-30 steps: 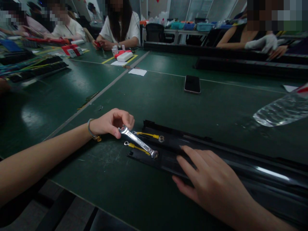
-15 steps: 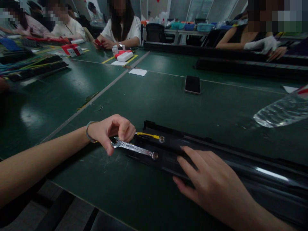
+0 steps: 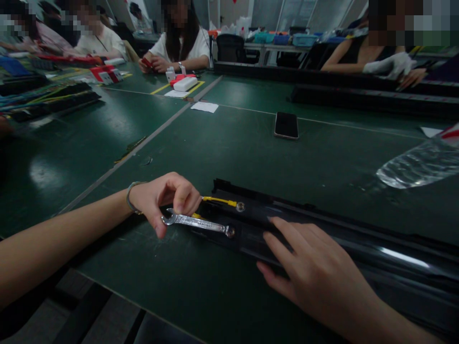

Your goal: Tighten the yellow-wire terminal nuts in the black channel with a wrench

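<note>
My left hand (image 3: pixel 167 198) grips the open-jaw end of a silver combination wrench (image 3: pixel 199 223) between thumb and fingers. The wrench's ring end sits around a nut (image 3: pixel 230 231) at the near end of a long black channel-shaped housing (image 3: pixel 287 215). A yellow wire (image 3: pixel 219 200) runs from beside my left fingers to a second round metal fastener (image 3: pixel 240 207) on the same housing. My right hand (image 3: pixel 315 267) lies over the housing with its fingers spread and nothing gripped; fingertips rest at its inner surface.
On the green table (image 3: pixel 161 286) lie a phone (image 3: pixel 286 125), a white paper (image 3: pixel 204 107) and a plastic water bottle (image 3: pixel 416 165). Bundled wires (image 3: pixel 53 98) are at the left. Across the table sit several people; long black parts (image 3: pixel 358 102) lie at the back right.
My left hand has shifted the wrench's jaw end slightly left and toward me, turning it around the nut. My right hand stays in almost the same place.
</note>
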Demonstrator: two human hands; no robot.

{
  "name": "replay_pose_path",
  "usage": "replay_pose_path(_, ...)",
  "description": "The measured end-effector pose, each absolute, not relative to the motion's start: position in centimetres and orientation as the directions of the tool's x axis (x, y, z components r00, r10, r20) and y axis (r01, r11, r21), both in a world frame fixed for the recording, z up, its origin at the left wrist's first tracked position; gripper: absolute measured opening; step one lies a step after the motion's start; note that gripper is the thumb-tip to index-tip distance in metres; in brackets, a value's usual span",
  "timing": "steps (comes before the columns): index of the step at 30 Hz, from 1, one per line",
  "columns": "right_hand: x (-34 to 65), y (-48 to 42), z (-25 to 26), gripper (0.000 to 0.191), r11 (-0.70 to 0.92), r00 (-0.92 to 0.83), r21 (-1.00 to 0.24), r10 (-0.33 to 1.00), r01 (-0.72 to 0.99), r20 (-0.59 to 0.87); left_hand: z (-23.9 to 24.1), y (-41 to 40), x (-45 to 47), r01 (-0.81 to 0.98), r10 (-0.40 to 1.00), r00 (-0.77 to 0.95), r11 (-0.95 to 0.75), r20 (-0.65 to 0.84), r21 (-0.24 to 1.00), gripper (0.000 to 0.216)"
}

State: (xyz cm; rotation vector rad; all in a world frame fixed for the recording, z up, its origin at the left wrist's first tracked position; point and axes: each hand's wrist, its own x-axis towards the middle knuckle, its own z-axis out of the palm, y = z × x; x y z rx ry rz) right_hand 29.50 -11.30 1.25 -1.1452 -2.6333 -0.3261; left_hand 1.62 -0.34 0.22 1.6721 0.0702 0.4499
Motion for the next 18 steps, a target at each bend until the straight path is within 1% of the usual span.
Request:
replay_pose_path(6, 29.37, -11.24, 1.21, 0.022, 0.666, -0.656, 0.098, 0.681, 0.739, 0.325, 0.09, -0.12, 1.35, -0.223, 0.334, 0.907, -0.139, 0.258, 0.965, 0.027)
replay_pose_path(11, 29.35, -11.2, 1.23, 0.022, 0.667, -0.659, 0.1, 0.681, 0.738, 0.32, 0.15, 0.07, 1.27, -0.232, 0.386, 0.879, -0.172, 0.282, 0.958, 0.025)
replay_pose_path(18, 29.53, -11.3, 1.21, 0.023, 0.669, -0.661, 0.104, 0.678, 0.736, 0.321, 0.11, 0.48, 1.18, -0.212, 0.512, 0.808, -0.208, 0.292, 0.955, 0.023)
